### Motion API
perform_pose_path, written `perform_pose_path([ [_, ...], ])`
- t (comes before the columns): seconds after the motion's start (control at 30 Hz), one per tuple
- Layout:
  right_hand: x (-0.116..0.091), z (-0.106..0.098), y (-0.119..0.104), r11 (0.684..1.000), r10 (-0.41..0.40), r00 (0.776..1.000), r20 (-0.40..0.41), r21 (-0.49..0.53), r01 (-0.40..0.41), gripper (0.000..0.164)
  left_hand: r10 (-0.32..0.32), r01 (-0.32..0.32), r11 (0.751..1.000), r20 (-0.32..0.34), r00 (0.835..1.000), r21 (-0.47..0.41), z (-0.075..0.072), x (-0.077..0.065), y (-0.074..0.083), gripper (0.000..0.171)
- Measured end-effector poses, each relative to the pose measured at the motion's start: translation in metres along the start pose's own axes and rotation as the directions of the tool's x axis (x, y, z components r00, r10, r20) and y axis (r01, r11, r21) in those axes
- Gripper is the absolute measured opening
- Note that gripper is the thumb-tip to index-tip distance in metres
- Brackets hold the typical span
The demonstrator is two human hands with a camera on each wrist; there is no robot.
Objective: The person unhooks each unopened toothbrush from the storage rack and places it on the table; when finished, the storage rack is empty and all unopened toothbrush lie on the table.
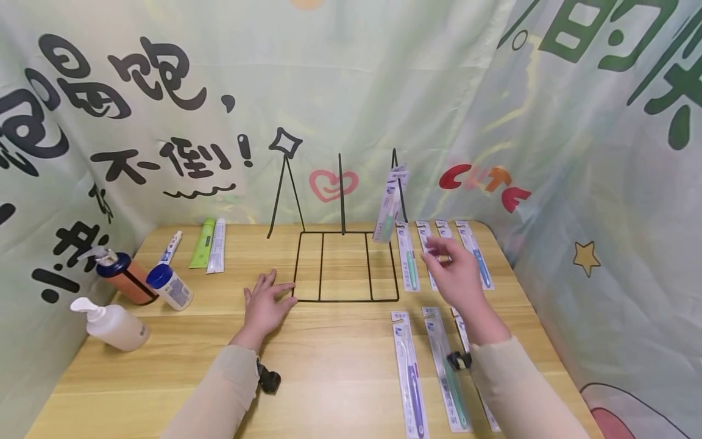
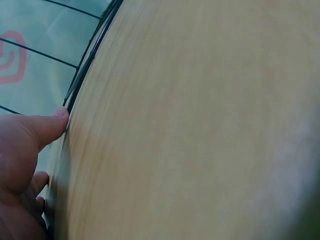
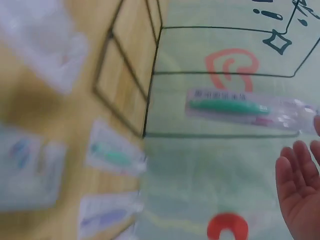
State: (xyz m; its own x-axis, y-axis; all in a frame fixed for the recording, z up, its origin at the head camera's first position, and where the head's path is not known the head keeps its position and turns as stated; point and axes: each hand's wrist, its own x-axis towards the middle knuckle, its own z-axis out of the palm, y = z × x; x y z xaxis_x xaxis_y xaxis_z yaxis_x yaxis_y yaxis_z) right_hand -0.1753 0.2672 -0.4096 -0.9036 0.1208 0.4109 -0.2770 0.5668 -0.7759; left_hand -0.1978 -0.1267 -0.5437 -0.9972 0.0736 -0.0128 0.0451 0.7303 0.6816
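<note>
A black wire rack [image 1: 345, 301] stands on the wooden table, with upright prongs along its back. My left hand [image 1: 269, 308] rests at its near left corner, fingers spread and thumb straight. In the left wrist view the thumb [image 2: 52, 125] touches the black wire. From the rack's right prong hangs a packaged green toothbrush [image 1: 389, 210], slightly tilted. My right hand [image 1: 457, 274] is raised to the right of it, fingers loosely bent and holding nothing. Below that hand lies a row of packaged toothbrushes [image 1: 408, 259], partly hidden by it.
Nearer the front lie longer packaged toothbrushes, one purple [image 1: 411, 378] and one green [image 1: 446, 372], others partly under the right arm. At left stand a white pump bottle [image 1: 117, 326], an orange pump bottle [image 1: 128, 280] and a blue-capped jar [image 1: 171, 288]. Behind them lie a green tube [image 1: 203, 244] and a white tube [image 1: 217, 247].
</note>
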Motion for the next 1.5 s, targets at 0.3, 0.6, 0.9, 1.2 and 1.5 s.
perform_pose_path([
  [0.3, 0.071, 0.048, -0.012, 0.943, 0.166, 0.985, -0.044, 0.299, -0.146, 0.040, 0.015, -0.015, 1.000, -0.005, 1.000, 0.000, 0.002, 0.003, -0.001, 0.041],
  [0.6, 0.087, 0.069, -0.021, 0.925, 0.186, 0.982, -0.019, 0.340, -0.169, 0.028, -0.002, 0.002, 1.000, -0.004, 1.000, 0.001, 0.000, 0.002, -0.002, 0.041],
  [0.9, 0.082, 0.071, -0.020, 0.927, 0.169, 0.985, -0.031, 0.345, -0.148, 0.015, -0.007, 0.007, 1.000, -0.005, 1.000, -0.002, -0.001, 0.000, 0.001, 0.041],
  [1.2, 0.064, 0.062, -0.023, 0.906, 0.158, 0.987, -0.014, 0.399, -0.140, 0.018, 0.008, -0.008, 1.000, -0.026, 1.000, -0.006, 0.000, -0.001, 0.001, 0.039],
  [1.5, 0.041, 0.043, -0.026, 0.930, 0.045, 0.997, -0.065, 0.366, -0.018, 0.016, 0.017, -0.017, 1.000, -0.031, 0.999, -0.001, 0.000, -0.001, 0.001, 0.039],
])
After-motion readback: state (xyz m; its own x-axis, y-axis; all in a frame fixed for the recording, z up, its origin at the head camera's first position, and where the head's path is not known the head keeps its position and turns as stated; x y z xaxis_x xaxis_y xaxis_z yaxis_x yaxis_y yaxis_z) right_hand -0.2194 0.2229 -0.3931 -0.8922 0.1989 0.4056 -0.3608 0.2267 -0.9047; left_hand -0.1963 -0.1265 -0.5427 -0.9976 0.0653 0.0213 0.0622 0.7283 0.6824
